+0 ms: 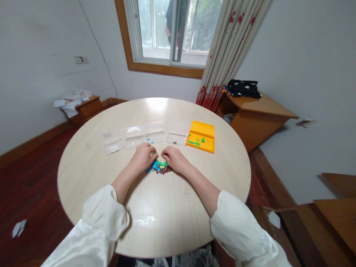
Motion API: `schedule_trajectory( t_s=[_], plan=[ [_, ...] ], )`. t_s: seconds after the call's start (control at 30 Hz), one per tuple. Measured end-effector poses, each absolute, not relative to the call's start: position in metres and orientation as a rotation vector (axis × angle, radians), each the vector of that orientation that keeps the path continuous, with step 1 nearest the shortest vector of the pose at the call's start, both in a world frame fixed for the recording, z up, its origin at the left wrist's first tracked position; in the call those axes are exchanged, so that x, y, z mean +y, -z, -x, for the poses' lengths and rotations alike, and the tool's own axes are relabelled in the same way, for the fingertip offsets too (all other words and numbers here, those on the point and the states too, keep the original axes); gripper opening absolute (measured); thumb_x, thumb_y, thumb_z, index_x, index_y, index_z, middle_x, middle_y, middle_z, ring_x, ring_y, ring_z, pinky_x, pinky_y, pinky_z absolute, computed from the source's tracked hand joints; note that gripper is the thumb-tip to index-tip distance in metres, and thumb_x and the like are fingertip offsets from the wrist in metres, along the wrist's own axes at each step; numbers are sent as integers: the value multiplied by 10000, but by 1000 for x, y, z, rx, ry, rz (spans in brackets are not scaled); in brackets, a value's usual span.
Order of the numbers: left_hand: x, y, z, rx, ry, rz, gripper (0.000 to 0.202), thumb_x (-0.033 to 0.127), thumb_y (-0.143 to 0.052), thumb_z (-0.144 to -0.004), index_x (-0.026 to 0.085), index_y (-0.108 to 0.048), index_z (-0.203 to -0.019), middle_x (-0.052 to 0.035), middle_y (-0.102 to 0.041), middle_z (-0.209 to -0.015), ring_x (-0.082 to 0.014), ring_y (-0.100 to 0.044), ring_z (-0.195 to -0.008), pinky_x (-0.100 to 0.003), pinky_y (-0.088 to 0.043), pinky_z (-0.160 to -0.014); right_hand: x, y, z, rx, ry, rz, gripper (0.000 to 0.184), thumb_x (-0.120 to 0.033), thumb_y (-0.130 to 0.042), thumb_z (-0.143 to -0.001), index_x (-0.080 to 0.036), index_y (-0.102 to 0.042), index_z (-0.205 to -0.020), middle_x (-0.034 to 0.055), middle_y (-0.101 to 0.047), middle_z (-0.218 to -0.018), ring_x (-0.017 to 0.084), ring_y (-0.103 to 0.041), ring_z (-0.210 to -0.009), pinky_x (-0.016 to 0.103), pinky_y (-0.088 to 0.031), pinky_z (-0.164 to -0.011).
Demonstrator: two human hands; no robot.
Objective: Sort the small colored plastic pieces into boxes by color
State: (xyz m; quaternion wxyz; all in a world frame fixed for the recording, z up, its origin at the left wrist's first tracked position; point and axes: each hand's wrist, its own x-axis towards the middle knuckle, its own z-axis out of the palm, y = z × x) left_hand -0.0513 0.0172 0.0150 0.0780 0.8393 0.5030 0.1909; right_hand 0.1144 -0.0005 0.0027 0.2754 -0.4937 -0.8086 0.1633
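A small pile of plastic building bricks [160, 167], blue, green, yellow and brown, lies on the round table between my hands. My left hand [145, 155] curls at the pile's left side, with the fingertips drawn together; what they pinch, if anything, is too small to tell. Over the right edge of the pile, my right hand [174, 157] has its fingers bent and closed, and its grip is hidden. Just beyond my hands stands a clear box [155, 138] with a few blue pieces in it. Another clear box [177, 139] holds a brown piece.
Farther left are two more clear boxes, one [135, 142] with pale pieces and one [113, 147] with white and yellow ones. A yellow open box [202, 126] with green pieces stands at the right. The round table [161, 215] has a curved edge near me.
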Motion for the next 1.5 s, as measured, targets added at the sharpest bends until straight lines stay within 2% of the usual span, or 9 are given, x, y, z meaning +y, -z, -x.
schedule_trajectory(
  t_s=[0.33, 0.53, 0.63, 0.77, 0.97, 1.07, 1.23, 1.37, 1.5],
  plan=[
    [15, -17, 46, 1552, -431, -2579, 215, 210, -525, -777, 130, -725, -789, -146, -642, -843, -275, -589, -856, -370, -419, -756, 10, -21, -175, -1709, -94, 1449, 138, -93, -493, -798, -159, -612, -774, 80, -624, -818, 186, -557, -795, 306, -426, -747],
    [14, -19, 46, 1548, -368, -2647, 243, 187, -486, -805, 128, -722, -809, -140, -652, -855, -260, -586, -853, -358, -409, -747, 20, -12, -217, -1523, -1, 1633, 151, -99, -496, -756, -133, -642, -738, 102, -652, -798, 205, -587, -768, 341, -447, -752],
    [13, -19, 45, 1546, -369, -2659, 232, 181, -491, -807, 130, -718, -802, -131, -653, -855, -249, -584, -855, -349, -404, -749, 22, -8, -225, -1488, 28, 1651, 173, -110, -500, -747, -124, -670, -780, 110, -661, -823, 209, -596, -775, 361, -453, -773],
    [12, -19, 44, 1525, -405, -2668, 225, 187, -496, -808, 131, -713, -788, -126, -657, -853, -249, -578, -845, -356, -398, -747, 22, -7, -226, -1490, 13, 1663, 225, -102, -506, -732, -106, -690, -862, 121, -667, -843, 208, -605, -764, 369, -465, -778],
    [14, -15, 46, 1435, -615, -2567, 186, 197, -523, -770, 141, -698, -744, -109, -648, -821, -242, -565, -833, -368, -403, -768, 18, -12, -213, -1503, 2, 1588, 223, -108, -505, -741, -106, -693, -862, 117, -673, -832, 196, -602, -741, 352, -474, -745],
    [15, -14, 45, 1343, -865, -2325, 145, 214, -550, -732, 162, -680, -697, -66, -642, -764, -203, -560, -785, -331, -411, -752, 12, -13, -193, -1552, -57, 1456, 200, -150, -508, -776, -131, -690, -858, 93, -667, -807, 178, -589, -708, 325, -475, -691],
    [15, -16, 40, 1262, -1095, -1714, 167, 315, -616, -671, 157, -671, -679, -7, -595, -597, -137, -484, -559, -272, -367, -566, -1, -11, -151, -1752, -257, 1162, 158, -186, -555, -794, -166, -684, -885, 61, -662, -779, 150, -574, -685, 286, -472, -648],
    [12, -20, 38, 1117, -1178, -1420, 199, 338, -688, -598, 147, -661, -648, -23, -633, -661, -137, -526, -616, -260, -386, -597, -8, -8, -132, -1780, -400, 1016, 189, -224, -617, -784, -180, -674, -959, 52, -664, -816, 141, -584, -707, 274, -483, -650],
    [8, -23, 36, 1052, -1108, -1322, 230, 355, -729, -552, 149, -669, -633, -19, -638, -635, -133, -528, -604, -255, -391, -597, -12, -7, -125, -1753, -440, 973, 200, -228, -641, -779, -170, -673, -968, 50, -665, -794, 139, -584, -693, 274, -485, -653]
  ],
)
